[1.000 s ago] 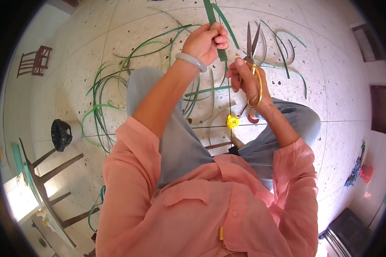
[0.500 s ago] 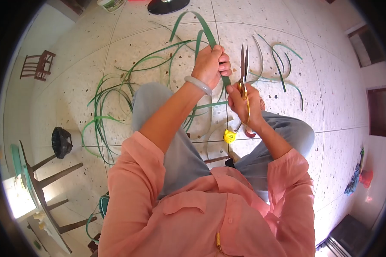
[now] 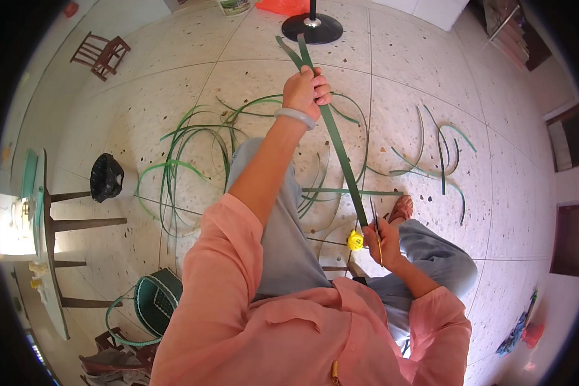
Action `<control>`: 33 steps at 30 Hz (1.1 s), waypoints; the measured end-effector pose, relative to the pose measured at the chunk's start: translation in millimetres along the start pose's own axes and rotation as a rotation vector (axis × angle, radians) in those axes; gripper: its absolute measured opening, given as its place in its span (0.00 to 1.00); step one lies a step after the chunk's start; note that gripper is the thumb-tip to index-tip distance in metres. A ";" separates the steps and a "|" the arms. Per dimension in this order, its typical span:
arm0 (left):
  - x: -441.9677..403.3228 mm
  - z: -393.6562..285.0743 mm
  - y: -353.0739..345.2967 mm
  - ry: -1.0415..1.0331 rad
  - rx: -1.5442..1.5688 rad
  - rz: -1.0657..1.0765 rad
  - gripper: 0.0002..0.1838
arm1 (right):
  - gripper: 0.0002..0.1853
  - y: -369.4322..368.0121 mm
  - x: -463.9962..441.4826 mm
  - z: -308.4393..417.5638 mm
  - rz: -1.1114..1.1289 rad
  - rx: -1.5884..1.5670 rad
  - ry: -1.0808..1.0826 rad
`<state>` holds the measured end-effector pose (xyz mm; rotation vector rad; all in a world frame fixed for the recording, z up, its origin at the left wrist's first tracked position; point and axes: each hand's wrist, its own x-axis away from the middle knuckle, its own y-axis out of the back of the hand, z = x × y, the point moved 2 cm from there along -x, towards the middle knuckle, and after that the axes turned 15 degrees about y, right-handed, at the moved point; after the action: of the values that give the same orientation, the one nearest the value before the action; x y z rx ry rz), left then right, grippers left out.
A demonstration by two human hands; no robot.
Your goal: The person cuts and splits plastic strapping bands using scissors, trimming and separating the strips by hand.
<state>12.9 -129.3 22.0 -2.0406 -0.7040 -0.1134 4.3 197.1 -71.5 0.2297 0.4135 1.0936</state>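
My left hand (image 3: 305,91) is closed round a dark green strip (image 3: 342,154), whose loose upper ends stick out beyond my fist. The strip runs straight down to my right hand (image 3: 383,244), which pinches its lower end. Scissors (image 3: 376,225) with gold handles also sit in my right hand, their dark blades pointing up beside the strip. A yellow tape measure (image 3: 355,240) is just left of my right hand. Another green strip (image 3: 360,192) lies across the floor behind the held one.
Loose green strips (image 3: 167,154) lie on the tiled floor at left, others (image 3: 444,154) at right. A black-lined bin (image 3: 107,177), a green woven basket (image 3: 157,299) and a table (image 3: 53,257) are at left. A black round base (image 3: 312,29) stands ahead, a small chair (image 3: 101,55) at upper left.
My hands have moved apart, the right one down towards my body, and the strip between them is now stretched straight. The view has shifted, showing the basket and more of the black base.
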 end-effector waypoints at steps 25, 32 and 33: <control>13.5 41.3 -13.6 0.127 0.033 0.105 0.21 | 0.05 -22.4 -108.9 34.3 -0.300 -0.537 -0.054; 8.8 -6.5 8.4 -0.010 0.135 0.130 0.16 | 0.04 -30.8 -69.6 28.0 -0.179 -0.516 -0.050; 10.5 -13.5 11.6 -0.017 0.137 0.119 0.16 | 0.04 -33.2 -63.2 26.8 -0.132 -0.495 -0.031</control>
<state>30.3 -140.2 24.4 -1.9486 -0.5833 0.0207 17.9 126.4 -46.7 -0.2156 0.1188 1.0270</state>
